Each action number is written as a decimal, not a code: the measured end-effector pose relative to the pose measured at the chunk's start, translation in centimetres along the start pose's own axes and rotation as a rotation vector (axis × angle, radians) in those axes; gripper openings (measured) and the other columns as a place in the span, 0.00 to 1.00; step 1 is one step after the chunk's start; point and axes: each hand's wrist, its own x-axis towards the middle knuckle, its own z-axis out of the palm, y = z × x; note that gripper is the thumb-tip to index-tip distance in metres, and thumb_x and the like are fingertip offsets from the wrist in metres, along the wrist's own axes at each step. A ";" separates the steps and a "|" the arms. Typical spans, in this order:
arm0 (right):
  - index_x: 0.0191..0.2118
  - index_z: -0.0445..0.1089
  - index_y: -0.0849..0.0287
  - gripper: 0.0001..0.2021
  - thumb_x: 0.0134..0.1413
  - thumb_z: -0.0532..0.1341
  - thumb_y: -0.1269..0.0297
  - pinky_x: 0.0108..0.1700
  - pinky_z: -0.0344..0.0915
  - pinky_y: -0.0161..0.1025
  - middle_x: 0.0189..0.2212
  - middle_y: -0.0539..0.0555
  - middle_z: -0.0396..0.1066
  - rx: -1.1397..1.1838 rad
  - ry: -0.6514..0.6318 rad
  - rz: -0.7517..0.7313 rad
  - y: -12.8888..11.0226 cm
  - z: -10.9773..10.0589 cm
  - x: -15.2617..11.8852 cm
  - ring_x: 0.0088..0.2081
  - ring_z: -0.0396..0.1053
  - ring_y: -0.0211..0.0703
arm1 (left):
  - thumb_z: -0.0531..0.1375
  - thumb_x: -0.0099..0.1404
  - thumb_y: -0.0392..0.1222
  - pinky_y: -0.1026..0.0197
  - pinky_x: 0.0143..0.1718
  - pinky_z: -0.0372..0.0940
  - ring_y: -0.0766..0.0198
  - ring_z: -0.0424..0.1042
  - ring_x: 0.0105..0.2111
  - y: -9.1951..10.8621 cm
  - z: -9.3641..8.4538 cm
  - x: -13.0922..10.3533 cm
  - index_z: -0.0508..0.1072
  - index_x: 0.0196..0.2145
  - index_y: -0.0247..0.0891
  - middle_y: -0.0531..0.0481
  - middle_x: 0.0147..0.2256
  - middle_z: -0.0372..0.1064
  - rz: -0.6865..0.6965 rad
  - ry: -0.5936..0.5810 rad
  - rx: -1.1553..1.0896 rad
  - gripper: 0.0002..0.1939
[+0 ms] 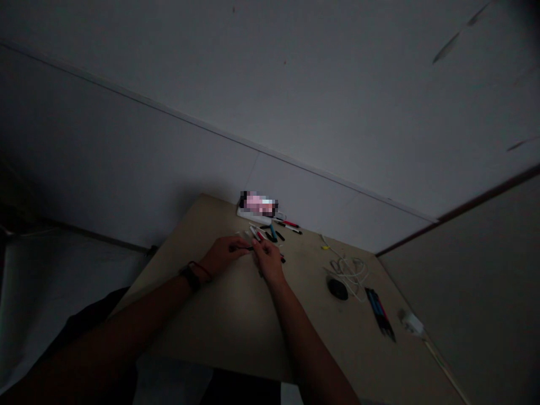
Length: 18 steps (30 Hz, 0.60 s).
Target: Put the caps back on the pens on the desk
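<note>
My left hand (220,254), with a dark band and red cord at the wrist, is closed in a pinch on a thin dark pen part (250,248). The fingers of my right hand (269,260) are pinched at the other end of this same piece, just above the table. Exactly what the right fingertips cover is hidden. Close beyond both hands lie several loose pen pieces (273,233), in black, white, red and teal. Part of that spread is covered by my right hand.
A lit phone (259,203), its screen blurred, leans on a white stand (253,217) by the wall. Pens (291,224) lie beside it. On the right of the table (240,332) are a white cable (348,273), a black mouse (337,288), a row of pens (380,315) and a white plug (412,324).
</note>
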 end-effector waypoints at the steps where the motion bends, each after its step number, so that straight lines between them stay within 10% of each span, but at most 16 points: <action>1: 0.18 0.57 0.53 0.28 0.52 0.62 0.37 0.25 0.53 0.36 0.14 0.45 0.55 -0.004 -0.003 0.006 0.0 0.0 0.0 0.22 0.54 0.38 | 0.64 0.61 0.46 0.57 0.44 0.70 0.57 0.77 0.40 0.0 0.0 0.0 0.81 0.37 0.38 0.46 0.39 0.80 0.003 -0.004 0.001 0.10; 18: 0.28 0.69 0.56 0.16 0.55 0.62 0.48 0.34 0.64 0.37 0.27 0.51 0.71 0.074 -0.084 -0.029 -1.0 -0.2 -0.3 0.32 0.67 0.44 | 0.64 0.62 0.46 0.58 0.43 0.70 0.58 0.78 0.38 0.5 -0.1 0.0 0.80 0.38 0.38 0.47 0.39 0.80 -0.014 -0.004 -0.038 0.11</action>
